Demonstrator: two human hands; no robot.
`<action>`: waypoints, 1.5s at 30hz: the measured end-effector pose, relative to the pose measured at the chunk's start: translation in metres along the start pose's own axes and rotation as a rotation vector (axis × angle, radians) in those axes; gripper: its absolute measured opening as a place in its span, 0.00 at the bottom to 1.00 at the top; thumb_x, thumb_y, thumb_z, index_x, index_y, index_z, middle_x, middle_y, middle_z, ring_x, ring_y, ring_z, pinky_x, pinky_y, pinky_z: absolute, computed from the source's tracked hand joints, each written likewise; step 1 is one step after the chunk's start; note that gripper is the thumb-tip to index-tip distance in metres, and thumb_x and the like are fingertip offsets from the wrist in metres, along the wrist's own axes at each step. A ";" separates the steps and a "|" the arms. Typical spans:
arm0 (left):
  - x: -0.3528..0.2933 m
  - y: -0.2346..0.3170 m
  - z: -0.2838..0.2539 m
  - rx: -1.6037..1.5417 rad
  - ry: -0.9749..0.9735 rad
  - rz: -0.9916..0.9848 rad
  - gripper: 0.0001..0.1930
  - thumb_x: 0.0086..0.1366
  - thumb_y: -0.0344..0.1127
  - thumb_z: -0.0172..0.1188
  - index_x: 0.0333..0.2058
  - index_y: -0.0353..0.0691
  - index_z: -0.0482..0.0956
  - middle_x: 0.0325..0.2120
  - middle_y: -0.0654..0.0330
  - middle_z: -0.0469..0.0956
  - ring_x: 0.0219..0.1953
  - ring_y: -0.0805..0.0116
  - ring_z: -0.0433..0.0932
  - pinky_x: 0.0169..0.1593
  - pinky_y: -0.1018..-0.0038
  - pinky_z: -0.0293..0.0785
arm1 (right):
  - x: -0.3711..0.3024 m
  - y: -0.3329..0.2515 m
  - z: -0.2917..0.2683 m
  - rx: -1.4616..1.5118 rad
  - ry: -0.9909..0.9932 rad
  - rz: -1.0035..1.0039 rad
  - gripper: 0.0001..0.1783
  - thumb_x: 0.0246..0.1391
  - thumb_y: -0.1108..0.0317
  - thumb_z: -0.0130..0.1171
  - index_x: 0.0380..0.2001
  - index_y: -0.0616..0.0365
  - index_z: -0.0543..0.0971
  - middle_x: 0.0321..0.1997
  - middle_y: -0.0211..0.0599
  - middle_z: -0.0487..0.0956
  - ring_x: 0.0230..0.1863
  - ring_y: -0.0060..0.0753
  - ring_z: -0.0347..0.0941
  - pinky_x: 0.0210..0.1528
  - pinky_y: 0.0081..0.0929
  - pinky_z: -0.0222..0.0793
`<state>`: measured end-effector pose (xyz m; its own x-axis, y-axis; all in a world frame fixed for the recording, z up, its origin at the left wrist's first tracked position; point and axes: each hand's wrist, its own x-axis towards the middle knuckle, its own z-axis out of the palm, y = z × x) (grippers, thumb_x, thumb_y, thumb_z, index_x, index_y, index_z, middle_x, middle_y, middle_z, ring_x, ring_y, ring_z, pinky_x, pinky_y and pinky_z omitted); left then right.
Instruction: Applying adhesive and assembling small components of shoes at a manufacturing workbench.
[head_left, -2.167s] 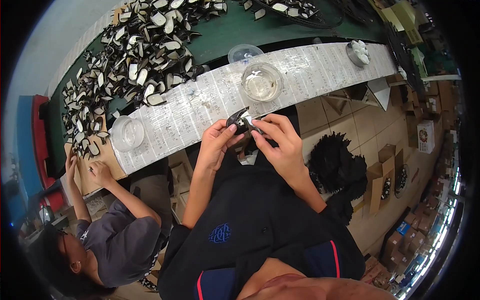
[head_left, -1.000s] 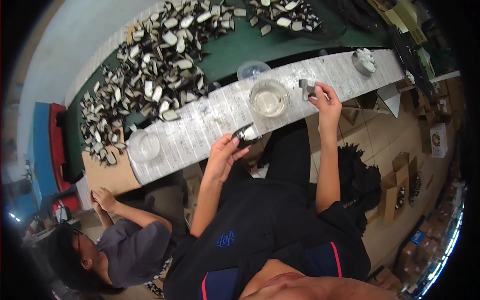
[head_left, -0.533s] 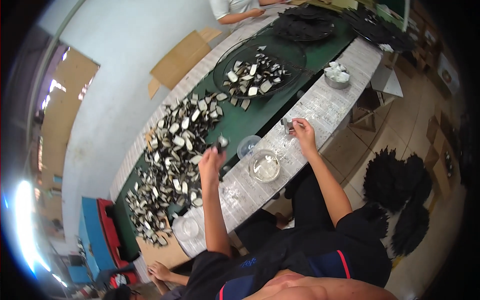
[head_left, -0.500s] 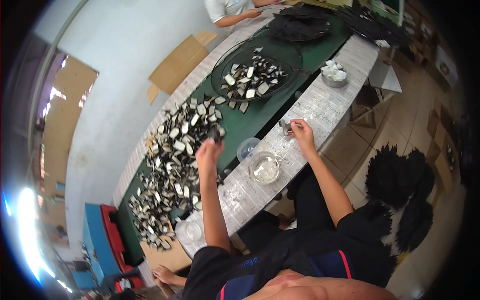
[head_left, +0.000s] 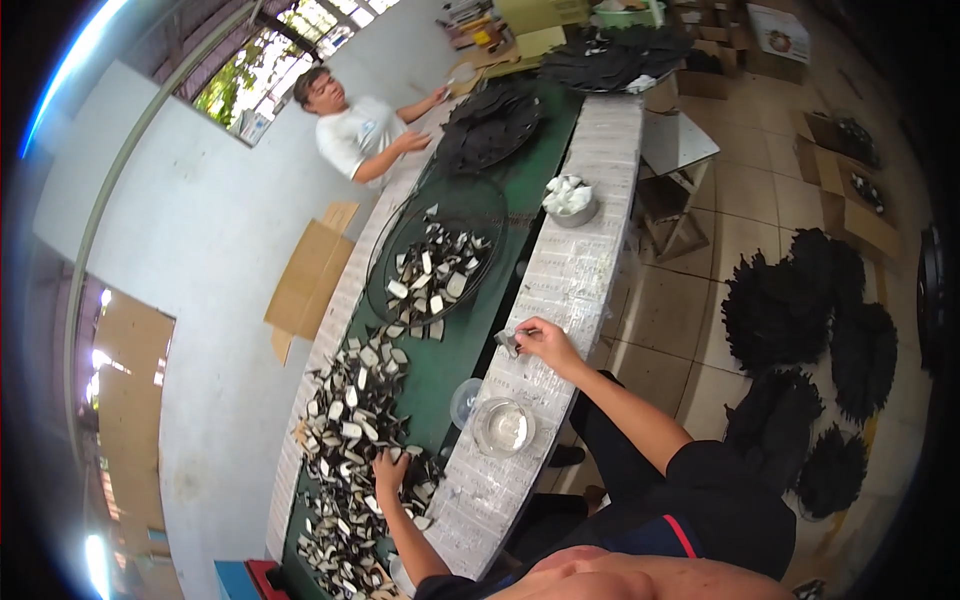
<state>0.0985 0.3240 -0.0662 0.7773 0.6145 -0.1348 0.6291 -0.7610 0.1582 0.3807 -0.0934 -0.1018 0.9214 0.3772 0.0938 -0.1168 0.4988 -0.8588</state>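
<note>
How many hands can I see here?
4: the left hand at the heap of dark-and-white pieces; the right hand holding a small grey piece; a co-worker's two hands across the green table. Others may be hidden.

Here runs line after line of small grey capitals along the pale paper covering (head_left: 575, 270); up top, a white carton (head_left: 778, 42) shows a round coloured print, and a white shirt (head_left: 345, 148) bears a blurred bluish mark, illegible.

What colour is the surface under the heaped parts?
The surface is dark green, clearest in the head view.
</note>
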 end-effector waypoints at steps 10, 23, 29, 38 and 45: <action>-0.068 0.039 -0.010 -0.076 0.426 0.155 0.12 0.60 0.33 0.61 0.42 0.41 0.84 0.58 0.42 0.68 0.59 0.44 0.68 0.59 0.60 0.67 | -0.001 0.000 -0.001 -0.007 -0.028 -0.037 0.10 0.60 0.68 0.59 0.41 0.62 0.76 0.35 0.33 0.79 0.35 0.22 0.77 0.39 0.23 0.76; -0.097 0.060 0.003 -0.330 0.558 0.226 0.14 0.59 0.33 0.62 0.45 0.38 0.79 0.49 0.50 0.75 0.49 0.47 0.74 0.51 0.61 0.71 | 0.004 0.007 0.004 -0.102 0.152 -0.025 0.10 0.59 0.67 0.60 0.39 0.62 0.76 0.36 0.35 0.79 0.32 0.27 0.78 0.33 0.24 0.79; -0.113 0.045 -0.006 -0.209 0.589 0.033 0.11 0.60 0.32 0.61 0.42 0.38 0.80 0.41 0.52 0.77 0.42 0.50 0.76 0.43 0.61 0.73 | 0.002 0.005 0.013 -0.031 0.085 0.041 0.09 0.60 0.68 0.59 0.40 0.61 0.76 0.38 0.35 0.79 0.34 0.28 0.78 0.36 0.27 0.79; -0.139 0.062 -0.031 -0.751 0.611 0.202 0.21 0.56 0.16 0.60 0.49 0.35 0.76 0.28 0.59 0.79 0.30 0.72 0.76 0.36 0.77 0.72 | 0.003 0.002 0.007 -0.017 0.083 0.056 0.09 0.60 0.67 0.59 0.40 0.61 0.76 0.37 0.34 0.79 0.34 0.27 0.77 0.37 0.25 0.78; -0.221 0.096 0.018 -0.765 0.264 0.260 0.30 0.57 0.19 0.59 0.60 0.39 0.67 0.34 0.58 0.81 0.34 0.71 0.78 0.41 0.74 0.74 | 0.007 0.000 0.002 -0.026 0.072 0.056 0.09 0.60 0.67 0.59 0.39 0.61 0.77 0.36 0.34 0.79 0.34 0.27 0.78 0.37 0.25 0.78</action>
<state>-0.0129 0.1119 -0.0387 0.8136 0.5403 0.2149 0.1870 -0.5931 0.7831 0.3864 -0.0893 -0.1003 0.9380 0.3465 0.0094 -0.1602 0.4575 -0.8746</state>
